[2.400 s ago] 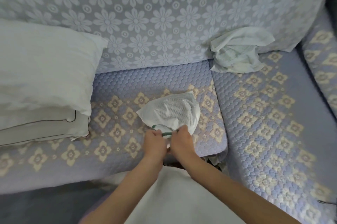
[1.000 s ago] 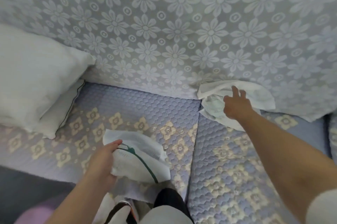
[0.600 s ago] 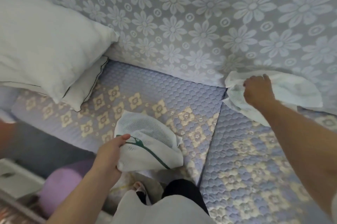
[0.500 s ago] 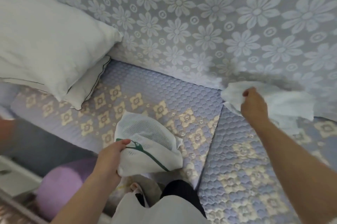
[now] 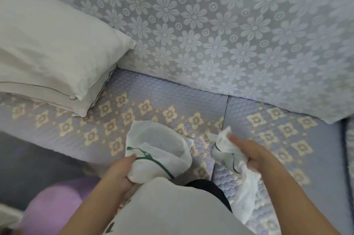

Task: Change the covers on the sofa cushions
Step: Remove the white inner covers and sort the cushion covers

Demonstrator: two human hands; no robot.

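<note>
White mesh with a green zip line, the mesh bag (image 5: pixel 159 150) sits at the front edge of the sofa seat (image 5: pixel 162 99), its near end grasped by the left hand (image 5: pixel 119 172), thumb on top and fingers curled beneath. Just to the right of that hand, across the seam between the two seat cushions, the right hand (image 5: pixel 252 155) clutches a crumpled white cover (image 5: pixel 232 155); the cloth bunches beyond its fingers and trails down past the wrist toward the person's body. The hand is blurred, so the exact finger placement cannot be told. Beyond and to the left of the left hand, two white pillows (image 5: pixel 51 58) lie stacked on the seat against the floral backrest cover (image 5: pixel 210 30). Below the left forearm, off the sofa, lies a purple object (image 5: pixel 53 204).
</note>
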